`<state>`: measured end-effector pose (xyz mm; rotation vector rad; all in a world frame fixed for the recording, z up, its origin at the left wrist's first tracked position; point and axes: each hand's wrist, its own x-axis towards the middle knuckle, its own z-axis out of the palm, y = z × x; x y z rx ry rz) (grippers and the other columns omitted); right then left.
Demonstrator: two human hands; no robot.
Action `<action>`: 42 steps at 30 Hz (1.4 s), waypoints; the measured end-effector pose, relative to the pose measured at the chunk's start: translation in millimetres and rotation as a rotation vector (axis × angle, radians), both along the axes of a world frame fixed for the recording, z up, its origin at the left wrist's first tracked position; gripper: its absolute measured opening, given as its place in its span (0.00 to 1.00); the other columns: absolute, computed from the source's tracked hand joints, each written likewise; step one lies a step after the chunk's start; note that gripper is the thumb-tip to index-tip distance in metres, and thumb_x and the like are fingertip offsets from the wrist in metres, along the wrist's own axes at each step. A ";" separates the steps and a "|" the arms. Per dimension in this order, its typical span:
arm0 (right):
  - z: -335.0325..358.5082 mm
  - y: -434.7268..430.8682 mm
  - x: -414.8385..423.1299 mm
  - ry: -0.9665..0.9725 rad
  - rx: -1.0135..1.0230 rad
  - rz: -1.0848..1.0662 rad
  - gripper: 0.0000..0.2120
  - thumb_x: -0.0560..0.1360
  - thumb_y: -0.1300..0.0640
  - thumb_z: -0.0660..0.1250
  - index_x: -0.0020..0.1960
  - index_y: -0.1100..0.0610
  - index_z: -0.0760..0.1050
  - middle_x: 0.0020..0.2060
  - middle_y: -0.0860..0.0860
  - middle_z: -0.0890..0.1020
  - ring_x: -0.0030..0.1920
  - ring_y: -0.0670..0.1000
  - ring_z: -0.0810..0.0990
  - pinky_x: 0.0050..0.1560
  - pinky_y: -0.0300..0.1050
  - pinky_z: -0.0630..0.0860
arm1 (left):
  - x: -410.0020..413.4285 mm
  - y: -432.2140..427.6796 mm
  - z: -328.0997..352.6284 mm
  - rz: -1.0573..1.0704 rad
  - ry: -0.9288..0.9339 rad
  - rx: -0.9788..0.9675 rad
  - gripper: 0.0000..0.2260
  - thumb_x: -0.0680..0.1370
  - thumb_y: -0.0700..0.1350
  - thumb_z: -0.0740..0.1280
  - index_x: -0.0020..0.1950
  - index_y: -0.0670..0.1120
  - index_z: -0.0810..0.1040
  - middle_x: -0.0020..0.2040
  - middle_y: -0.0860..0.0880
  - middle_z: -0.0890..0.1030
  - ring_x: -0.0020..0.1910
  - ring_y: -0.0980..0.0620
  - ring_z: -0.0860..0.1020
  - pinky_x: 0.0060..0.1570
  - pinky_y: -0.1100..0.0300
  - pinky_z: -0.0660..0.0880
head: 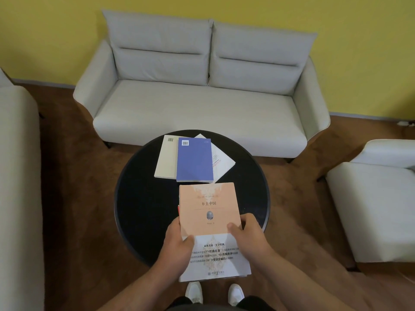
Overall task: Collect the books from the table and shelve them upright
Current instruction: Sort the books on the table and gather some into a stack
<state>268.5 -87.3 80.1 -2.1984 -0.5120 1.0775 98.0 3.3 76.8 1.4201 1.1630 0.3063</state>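
A peach and white book [210, 212] is held flat over the near part of a round black table [143, 198]. My left hand [179, 245] grips its left edge and my right hand [246, 234] grips its right edge, thumbs on the cover. More book edges show beneath it at the bottom. Farther back on the table lie a blue book [195, 161] face down, a cream book [165, 159] partly under it on the left, and a white book [221, 162] angled under it on the right.
A light grey two-seat sofa [202, 104] stands behind the table against a yellow wall. Another sofa arm [20, 176] is at the left and a white armchair [377, 203] at the right. Brown carpet surrounds the table. My white shoes [194, 291] show below.
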 end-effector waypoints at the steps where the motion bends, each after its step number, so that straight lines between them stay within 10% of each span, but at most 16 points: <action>1: 0.1 -0.8 0.1 -0.005 0.017 -0.019 0.07 0.81 0.53 0.66 0.53 0.49 0.66 0.46 0.45 0.78 0.43 0.44 0.80 0.26 0.29 0.71 | -0.3 0.2 -0.6 0.020 0.000 -0.031 0.18 0.80 0.35 0.65 0.58 0.59 0.69 0.52 0.61 0.78 0.48 0.62 0.80 0.31 0.72 0.75; 9: -3.0 -5.1 -7.3 -0.203 0.122 0.031 0.05 0.81 0.54 0.66 0.51 0.43 0.72 0.49 0.45 0.80 0.47 0.46 0.81 0.38 0.32 0.72 | -3.3 1.3 -7.0 -0.034 0.064 0.069 0.22 0.80 0.39 0.67 0.67 0.60 0.68 0.62 0.53 0.73 0.58 0.55 0.76 0.55 0.58 0.79; 19: -1.3 -13.1 -15.8 -0.150 0.179 -0.062 0.10 0.80 0.54 0.68 0.49 0.37 0.74 0.45 0.35 0.83 0.40 0.38 0.84 0.30 0.29 0.76 | -12.8 0.8 -11.1 0.062 -0.011 -0.161 0.27 0.79 0.38 0.69 0.75 0.54 0.65 0.65 0.51 0.77 0.61 0.48 0.79 0.51 0.51 0.83; 25: -3.5 -9.5 -14.7 -0.143 0.162 -0.138 0.08 0.79 0.55 0.70 0.53 0.45 0.72 0.46 0.40 0.82 0.42 0.41 0.82 0.28 0.28 0.74 | -2.6 -1.4 -10.0 -0.025 -0.004 -0.168 0.28 0.83 0.40 0.63 0.77 0.61 0.56 0.58 0.62 0.75 0.51 0.62 0.77 0.35 0.73 0.76; 36: -10.7 -4.5 -0.3 -0.047 0.052 -0.099 0.10 0.79 0.52 0.70 0.51 0.47 0.68 0.51 0.47 0.82 0.45 0.47 0.83 0.33 0.34 0.75 | -9.8 3.1 -19.6 0.052 -0.074 -0.215 0.27 0.80 0.39 0.68 0.74 0.58 0.63 0.66 0.53 0.77 0.60 0.51 0.79 0.51 0.54 0.83; 39: -8.2 -2.3 5.2 -0.185 0.074 0.095 0.25 0.78 0.55 0.69 0.71 0.45 0.61 0.72 0.46 0.69 0.68 0.49 0.74 0.53 0.41 0.82 | -11.5 16.1 -15.5 -0.009 -0.031 -0.162 0.39 0.76 0.39 0.73 0.78 0.62 0.56 0.70 0.59 0.71 0.65 0.55 0.73 0.55 0.55 0.80; 42: -10.8 10.4 14.8 -0.625 0.139 0.570 0.34 0.78 0.43 0.60 0.78 0.41 0.45 0.81 0.44 0.47 0.81 0.49 0.44 0.76 0.51 0.55 | -16.9 41.0 -13.0 -0.289 0.132 0.187 0.45 0.73 0.52 0.74 0.79 0.68 0.46 0.81 0.62 0.44 0.78 0.57 0.49 0.74 0.47 0.64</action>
